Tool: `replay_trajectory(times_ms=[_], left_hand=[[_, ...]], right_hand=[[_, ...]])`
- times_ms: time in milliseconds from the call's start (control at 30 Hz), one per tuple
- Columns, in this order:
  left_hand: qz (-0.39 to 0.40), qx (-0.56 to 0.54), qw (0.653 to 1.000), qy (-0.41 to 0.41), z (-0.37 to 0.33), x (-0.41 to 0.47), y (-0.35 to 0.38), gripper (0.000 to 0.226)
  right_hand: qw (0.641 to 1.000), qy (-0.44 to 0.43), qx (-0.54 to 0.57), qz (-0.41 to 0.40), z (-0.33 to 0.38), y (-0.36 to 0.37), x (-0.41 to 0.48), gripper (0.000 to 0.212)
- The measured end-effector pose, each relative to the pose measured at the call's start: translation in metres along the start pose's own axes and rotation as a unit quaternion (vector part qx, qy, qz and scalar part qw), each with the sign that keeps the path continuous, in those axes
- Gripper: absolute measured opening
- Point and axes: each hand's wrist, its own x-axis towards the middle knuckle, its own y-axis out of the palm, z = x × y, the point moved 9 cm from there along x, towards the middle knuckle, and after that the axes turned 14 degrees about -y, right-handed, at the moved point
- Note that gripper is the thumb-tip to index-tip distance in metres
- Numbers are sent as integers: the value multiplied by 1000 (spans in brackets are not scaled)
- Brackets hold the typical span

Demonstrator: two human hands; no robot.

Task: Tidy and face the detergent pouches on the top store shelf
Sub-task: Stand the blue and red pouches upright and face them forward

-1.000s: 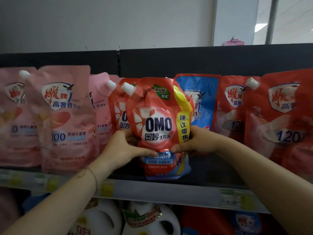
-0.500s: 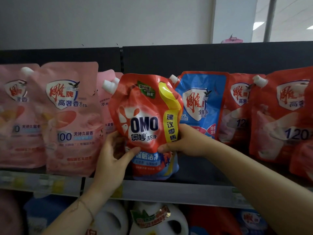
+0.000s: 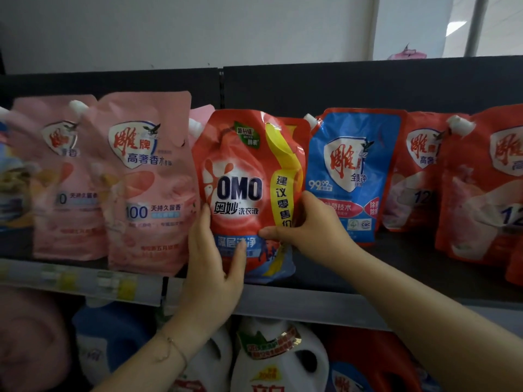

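Note:
A red OMO pouch (image 3: 243, 176) stands upright on the top shelf (image 3: 311, 304), its label facing me. My left hand (image 3: 212, 267) lies flat against its lower left side, fingers apart. My right hand (image 3: 305, 224) pinches its lower right edge by the yellow strip. A second red pouch (image 3: 300, 131) shows just behind it. Pink pouches (image 3: 147, 176) stand to the left. A blue pouch (image 3: 351, 171) stands to the right, then red pouches (image 3: 478, 188).
The dark back panel (image 3: 339, 86) rises behind the pouches. Price tags (image 3: 113, 284) sit on the shelf's front strip. White detergent jugs (image 3: 280, 360) and a blue one (image 3: 113, 335) fill the shelf below. Bare shelf shows between the blue and far-right red pouches.
The OMO pouch has gone from tilted and lifted to upright on the shelf, shifted left toward the pink pouches. My left hand has slid down its side and flattened.

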Motion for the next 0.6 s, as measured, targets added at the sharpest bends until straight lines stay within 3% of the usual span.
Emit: replay_trajectory(times_ms=[167,300,433,600], left_hand=[[-67,136,983,108,-17,-1,-7,73],[-3,269,953,141,-28,23,14,91],[63,335,930,136,-18,40,36,100],[30,410,899,152,-23,41,43,99]], right_hand=[[999,-8,-31,-28,4,-6,-2,60],[998,-16,-21,-59,5,-10,-3,58],[998,-5,-22,-64,-3,-10,0,61],[995,8,-100,12,-6,-9,-5,60]])
